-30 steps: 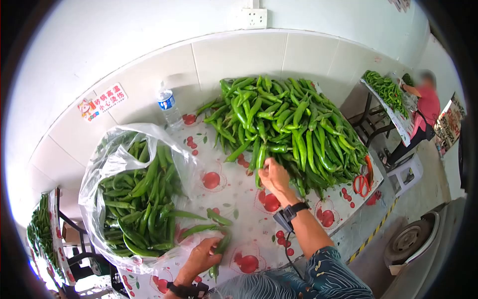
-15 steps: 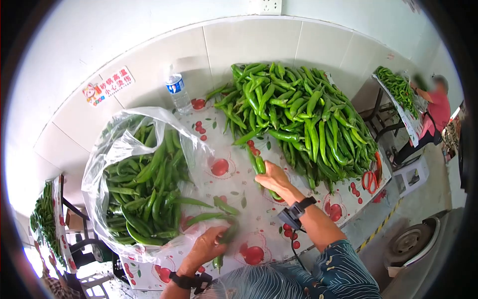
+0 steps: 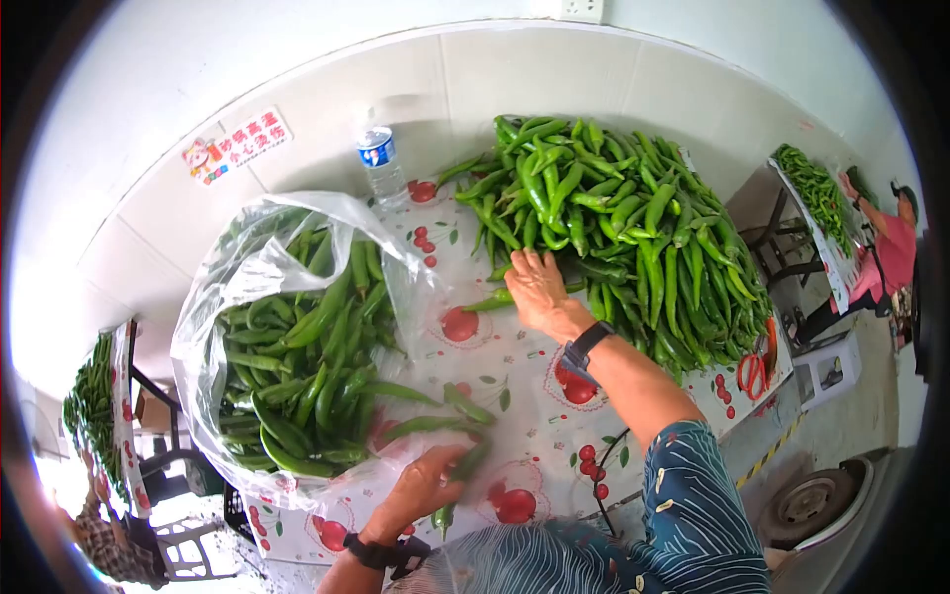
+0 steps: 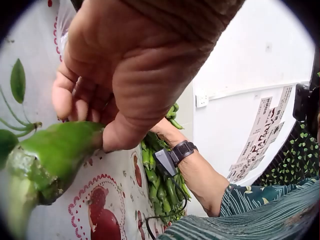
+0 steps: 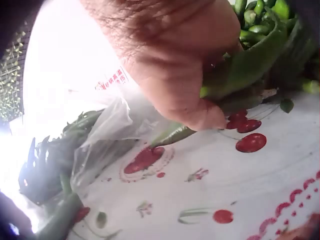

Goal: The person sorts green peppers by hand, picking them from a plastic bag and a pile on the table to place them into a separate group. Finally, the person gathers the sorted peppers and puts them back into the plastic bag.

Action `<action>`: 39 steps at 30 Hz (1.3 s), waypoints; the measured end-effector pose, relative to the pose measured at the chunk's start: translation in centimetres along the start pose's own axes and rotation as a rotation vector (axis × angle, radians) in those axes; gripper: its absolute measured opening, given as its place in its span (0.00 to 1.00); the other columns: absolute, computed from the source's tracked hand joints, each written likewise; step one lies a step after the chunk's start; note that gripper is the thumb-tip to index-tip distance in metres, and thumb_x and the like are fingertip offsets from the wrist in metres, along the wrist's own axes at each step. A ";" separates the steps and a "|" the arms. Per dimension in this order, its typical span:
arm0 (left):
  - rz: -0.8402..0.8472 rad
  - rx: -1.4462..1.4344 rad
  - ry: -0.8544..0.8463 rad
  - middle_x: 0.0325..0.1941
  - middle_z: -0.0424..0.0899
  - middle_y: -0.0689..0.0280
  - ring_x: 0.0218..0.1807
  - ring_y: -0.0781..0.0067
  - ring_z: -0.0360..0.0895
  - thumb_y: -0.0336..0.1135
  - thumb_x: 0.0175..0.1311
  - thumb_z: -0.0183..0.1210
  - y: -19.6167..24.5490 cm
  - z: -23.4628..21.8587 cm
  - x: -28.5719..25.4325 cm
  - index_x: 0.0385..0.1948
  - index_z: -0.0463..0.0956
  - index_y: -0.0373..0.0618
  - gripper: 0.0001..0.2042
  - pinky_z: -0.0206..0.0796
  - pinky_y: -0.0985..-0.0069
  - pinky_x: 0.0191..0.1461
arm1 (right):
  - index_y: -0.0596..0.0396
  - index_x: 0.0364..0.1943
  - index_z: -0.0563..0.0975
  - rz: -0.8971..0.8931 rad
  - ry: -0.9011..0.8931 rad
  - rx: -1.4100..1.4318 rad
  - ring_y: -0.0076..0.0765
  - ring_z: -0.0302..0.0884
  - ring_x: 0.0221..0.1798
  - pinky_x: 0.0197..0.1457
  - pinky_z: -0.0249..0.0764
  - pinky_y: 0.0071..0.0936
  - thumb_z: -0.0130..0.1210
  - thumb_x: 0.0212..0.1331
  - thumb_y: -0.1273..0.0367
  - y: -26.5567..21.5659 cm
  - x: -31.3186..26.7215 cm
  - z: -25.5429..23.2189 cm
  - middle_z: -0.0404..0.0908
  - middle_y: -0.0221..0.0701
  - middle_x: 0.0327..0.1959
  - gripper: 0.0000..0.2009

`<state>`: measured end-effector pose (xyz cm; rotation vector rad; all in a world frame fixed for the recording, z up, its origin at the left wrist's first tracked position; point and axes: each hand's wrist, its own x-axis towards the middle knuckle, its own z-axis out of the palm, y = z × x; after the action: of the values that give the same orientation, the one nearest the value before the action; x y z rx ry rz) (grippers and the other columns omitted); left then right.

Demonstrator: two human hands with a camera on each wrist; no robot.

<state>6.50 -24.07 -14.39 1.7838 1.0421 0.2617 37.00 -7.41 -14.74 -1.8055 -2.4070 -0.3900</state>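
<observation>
The left hand is near the table's front edge, beside the bag. It grips a green pepper by one end between thumb and fingers in the left wrist view. At the near left edge of a big pile of green peppers, the right hand has its fingers bent over peppers. One pepper pokes out left from under that hand. In the right wrist view, thumb and fingers close round a pepper; the fingertips are partly hidden.
A clear plastic bag full of peppers stands left, with loose peppers by its mouth. Behind are a water bottle and the wall. Red scissors lie at the table's right end. A person works at another table.
The right hand has gone from the pile's front to over the tablecloth with peppers, then back up to the pile's left edge. The left hand has stayed by the bag. The head view has shifted.
</observation>
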 end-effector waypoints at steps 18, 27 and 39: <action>0.138 0.146 0.054 0.45 0.76 0.52 0.49 0.51 0.74 0.34 0.47 0.63 0.2 0.9 0.4 0.48 0.72 0.41 0.23 0.66 0.63 0.54 | 0.58 0.39 0.69 -0.010 -0.088 0.457 0.53 0.69 0.44 0.45 0.69 0.47 0.64 0.42 0.69 -3.9 -6.1 -2.0 0.71 0.44 0.41 0.20; 0.054 0.023 0.017 0.36 0.81 0.52 0.40 0.54 0.80 0.35 0.54 0.57 6.8 -5.5 -2.1 0.51 0.72 0.41 0.20 0.71 0.66 0.45 | 0.55 0.38 0.72 0.079 0.107 0.416 0.50 0.69 0.49 0.46 0.70 0.45 0.64 0.40 0.72 -6.5 -9.0 -1.2 0.70 0.39 0.43 0.18; -0.081 0.089 0.456 0.33 0.82 0.67 0.34 0.79 0.75 0.32 0.57 0.53 1.8 -26.2 0.8 0.48 0.76 0.35 0.17 0.69 0.78 0.39 | 0.53 0.40 0.72 0.134 0.185 0.438 0.47 0.67 0.53 0.53 0.64 0.43 0.64 0.37 0.73 -7.3 -9.7 -1.1 0.70 0.36 0.45 0.20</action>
<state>-7.73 -6.56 -0.88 1.7979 1.4622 0.5992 32.69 -18.58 -17.00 -1.6380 -2.0337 -0.0097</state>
